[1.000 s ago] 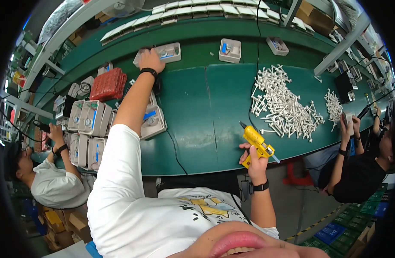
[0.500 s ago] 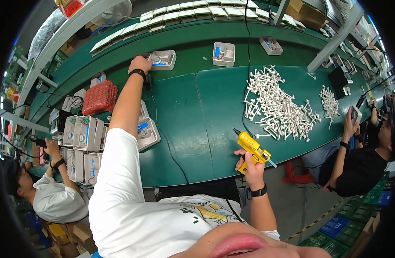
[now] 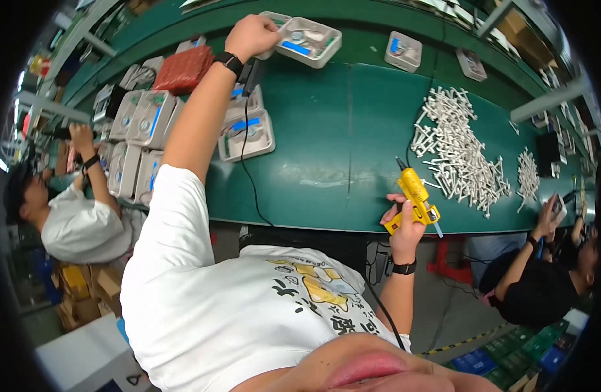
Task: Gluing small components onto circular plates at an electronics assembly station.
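Observation:
My left hand reaches out to the far side of the green table, its fingers closed on the left edge of a white plastic housing. Inside that housing are a blue strip, a round part and some wiring. Part of another white housing shows just behind it. Near the table's front edge, my right hand grips a yellow hot glue gun by its handle. The nozzle points away from me and a glue stick juts from the back.
A heap of white bolt-like plastic parts lies right of the glue gun, with a smaller heap beyond. Open housings sit near my left forearm, beside stacked ones and a red bubble-wrap bundle. People work on both sides.
My view has shifted, so the table items sit differently in the picture. The left hand now has the housing tilted and appears to have drawn it nearer. The right hand still holds the glue gun.

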The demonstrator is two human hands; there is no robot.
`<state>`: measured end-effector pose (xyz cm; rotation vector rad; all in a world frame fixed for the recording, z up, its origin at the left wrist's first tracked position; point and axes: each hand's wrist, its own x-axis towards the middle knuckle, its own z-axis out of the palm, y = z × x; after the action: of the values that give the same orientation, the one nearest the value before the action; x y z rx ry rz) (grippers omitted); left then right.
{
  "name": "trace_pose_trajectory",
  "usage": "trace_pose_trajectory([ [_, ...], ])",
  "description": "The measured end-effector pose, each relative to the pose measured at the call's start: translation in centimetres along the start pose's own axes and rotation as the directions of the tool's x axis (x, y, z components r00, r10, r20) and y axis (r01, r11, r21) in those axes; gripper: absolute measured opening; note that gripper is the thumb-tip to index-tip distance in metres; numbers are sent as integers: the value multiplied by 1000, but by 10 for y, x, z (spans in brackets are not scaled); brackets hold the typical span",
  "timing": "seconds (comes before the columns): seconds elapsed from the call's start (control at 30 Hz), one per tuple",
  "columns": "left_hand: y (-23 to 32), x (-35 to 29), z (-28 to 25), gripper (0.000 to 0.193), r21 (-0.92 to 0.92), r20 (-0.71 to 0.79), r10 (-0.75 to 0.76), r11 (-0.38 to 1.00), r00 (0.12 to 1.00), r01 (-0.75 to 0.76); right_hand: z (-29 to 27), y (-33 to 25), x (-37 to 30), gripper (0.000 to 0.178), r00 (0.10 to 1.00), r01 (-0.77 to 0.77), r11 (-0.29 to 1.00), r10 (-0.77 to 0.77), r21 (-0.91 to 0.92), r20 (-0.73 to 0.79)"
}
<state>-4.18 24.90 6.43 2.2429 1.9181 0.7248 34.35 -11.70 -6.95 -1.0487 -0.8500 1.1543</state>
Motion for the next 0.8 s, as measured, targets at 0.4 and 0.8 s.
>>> trace_pose_trajectory([
  [0.4, 25, -187, -31, 25, -56, -45, -210, 977, 977, 208, 5, 1, 7, 29, 999, 11, 999, -13, -34, -34],
  [0.8, 23, -189, -11, 23, 41, -40, -87, 995, 995, 89, 10, -1, 2, 30, 998, 11, 996, -17, -86, -59],
])
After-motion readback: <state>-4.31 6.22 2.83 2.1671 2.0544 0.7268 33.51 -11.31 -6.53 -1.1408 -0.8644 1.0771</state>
